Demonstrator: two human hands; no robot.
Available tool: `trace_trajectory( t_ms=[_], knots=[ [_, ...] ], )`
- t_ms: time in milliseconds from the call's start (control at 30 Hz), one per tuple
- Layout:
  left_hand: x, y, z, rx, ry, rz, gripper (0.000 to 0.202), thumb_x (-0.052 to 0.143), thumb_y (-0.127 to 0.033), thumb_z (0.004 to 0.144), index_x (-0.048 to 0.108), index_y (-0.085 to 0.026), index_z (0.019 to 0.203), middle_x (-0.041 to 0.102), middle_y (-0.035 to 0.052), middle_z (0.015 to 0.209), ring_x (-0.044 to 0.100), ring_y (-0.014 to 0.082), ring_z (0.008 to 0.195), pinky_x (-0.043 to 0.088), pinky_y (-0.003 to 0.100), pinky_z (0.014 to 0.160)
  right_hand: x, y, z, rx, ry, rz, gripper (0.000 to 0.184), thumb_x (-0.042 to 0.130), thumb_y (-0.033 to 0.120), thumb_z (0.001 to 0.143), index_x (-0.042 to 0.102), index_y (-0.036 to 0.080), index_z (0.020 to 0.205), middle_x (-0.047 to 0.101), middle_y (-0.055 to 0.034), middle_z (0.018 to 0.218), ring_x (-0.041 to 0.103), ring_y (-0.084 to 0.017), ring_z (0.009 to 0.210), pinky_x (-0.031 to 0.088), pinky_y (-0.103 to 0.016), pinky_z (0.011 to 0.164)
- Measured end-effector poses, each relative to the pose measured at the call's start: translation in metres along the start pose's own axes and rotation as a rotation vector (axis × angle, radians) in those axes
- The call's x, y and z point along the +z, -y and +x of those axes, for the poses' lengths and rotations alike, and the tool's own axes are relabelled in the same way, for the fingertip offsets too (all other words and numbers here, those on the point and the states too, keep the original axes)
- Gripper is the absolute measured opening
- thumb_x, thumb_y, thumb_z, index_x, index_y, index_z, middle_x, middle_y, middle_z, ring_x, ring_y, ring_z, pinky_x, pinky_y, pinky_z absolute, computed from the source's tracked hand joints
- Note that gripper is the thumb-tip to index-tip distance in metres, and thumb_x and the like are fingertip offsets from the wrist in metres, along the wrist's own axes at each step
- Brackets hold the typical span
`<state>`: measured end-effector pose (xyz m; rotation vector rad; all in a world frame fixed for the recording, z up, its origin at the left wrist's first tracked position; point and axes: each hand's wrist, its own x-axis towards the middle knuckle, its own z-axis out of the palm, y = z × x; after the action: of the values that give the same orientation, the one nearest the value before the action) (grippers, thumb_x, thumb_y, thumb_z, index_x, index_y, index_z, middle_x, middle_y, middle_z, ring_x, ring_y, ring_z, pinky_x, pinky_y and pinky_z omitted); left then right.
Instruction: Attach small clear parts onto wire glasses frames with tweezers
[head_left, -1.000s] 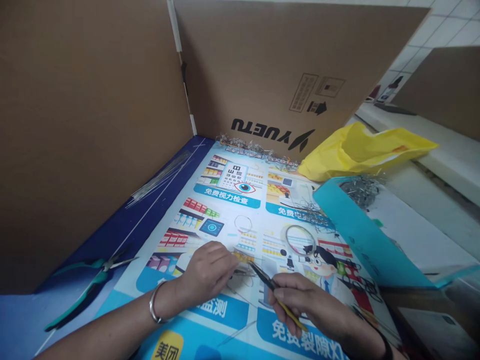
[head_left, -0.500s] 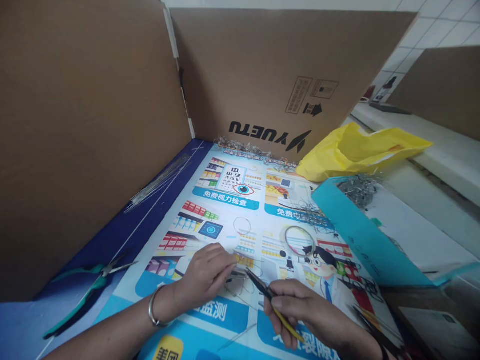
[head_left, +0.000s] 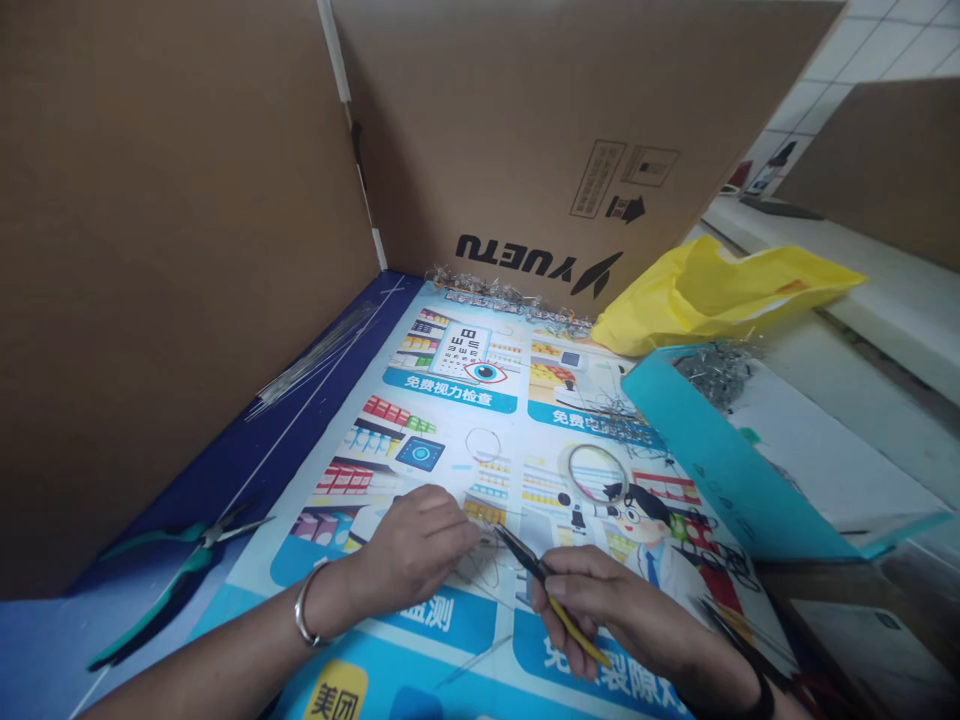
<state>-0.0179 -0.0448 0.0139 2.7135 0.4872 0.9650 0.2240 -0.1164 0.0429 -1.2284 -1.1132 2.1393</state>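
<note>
My left hand (head_left: 416,550) rests on the printed poster (head_left: 450,400), fingers pinched on a thin bent wire piece (head_left: 484,560) in front of it. My right hand (head_left: 607,605) is closed round yellow-handled pliers (head_left: 551,595), whose dark jaws point left and up and meet the wire just right of my left fingertips. A metal bangle (head_left: 307,605) sits on my left wrist.
Teal-handled pliers (head_left: 176,570) lie at the left on the blue mat. Straight wires (head_left: 315,360) lie by the cardboard wall (head_left: 172,250). Two wire rings (head_left: 596,470) lie on the poster. A teal tray (head_left: 720,470) with wire scraps and a yellow bag (head_left: 720,295) stand at the right.
The pliers' jaws have closed in on the wire at my left fingertips. Both hands have stayed in nearly the same place; the view has shifted slightly.
</note>
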Motion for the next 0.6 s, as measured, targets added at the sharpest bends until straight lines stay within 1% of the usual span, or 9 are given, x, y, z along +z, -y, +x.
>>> trace_trajectory(
  t_ms=[233,467,600],
  knots=[
    [0.001,0.001,0.0,0.039,0.027,0.058,0.019,0.044,-0.01,0.084,0.055,-0.015,0.098,0.06,0.004,0.071,0.049,0.0161,0.066,0.042,0.031,0.063,0.004,0.007,0.001,0.036,-0.015,-0.038,0.029,0.054,0.04,0.079,0.058,0.011,0.078,0.059,-0.0013,0.059,0.054,-0.009,0.043,0.036,-0.018,0.041],
    [-0.001,-0.001,0.001,0.063,0.068,0.051,0.02,0.042,-0.009,0.083,0.056,-0.016,0.096,0.061,0.0044,0.071,0.051,0.0167,0.066,0.042,0.032,0.064,0.008,0.007,0.01,0.036,-0.008,-0.028,0.027,0.052,0.039,0.081,0.057,0.013,0.081,0.06,-0.001,0.061,0.054,-0.009,0.043,0.036,-0.018,0.04],
    [0.0,0.0,0.001,0.01,0.034,-0.016,0.019,0.043,-0.009,0.084,0.056,-0.015,0.096,0.061,0.0048,0.072,0.052,0.0168,0.067,0.042,0.031,0.064,0.007,0.01,0.014,0.03,0.003,-0.004,0.028,0.053,0.039,0.08,0.057,0.012,0.082,0.06,-0.0012,0.063,0.055,-0.009,0.044,0.038,-0.018,0.04]
  ],
)
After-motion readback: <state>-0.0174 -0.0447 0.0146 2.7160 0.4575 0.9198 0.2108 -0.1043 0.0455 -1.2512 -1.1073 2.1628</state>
